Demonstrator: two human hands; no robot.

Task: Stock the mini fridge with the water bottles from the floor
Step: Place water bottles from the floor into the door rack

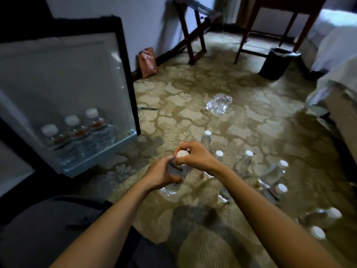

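Fridge door [63,78] is standing open at the left, its lower shelf [100,151] carrying three bottles [73,130] upright in a row. Loose bottles [249,163] are waiting on the carpet [193,93] to the right. Between them, one bottle [176,171] is being held upright, long axis vertical. Left hand [160,176] is wrapping its body; right hand [195,155] is pinching at the white cap [182,153]. The shelf is lying up and left of both hands, nearer the left.
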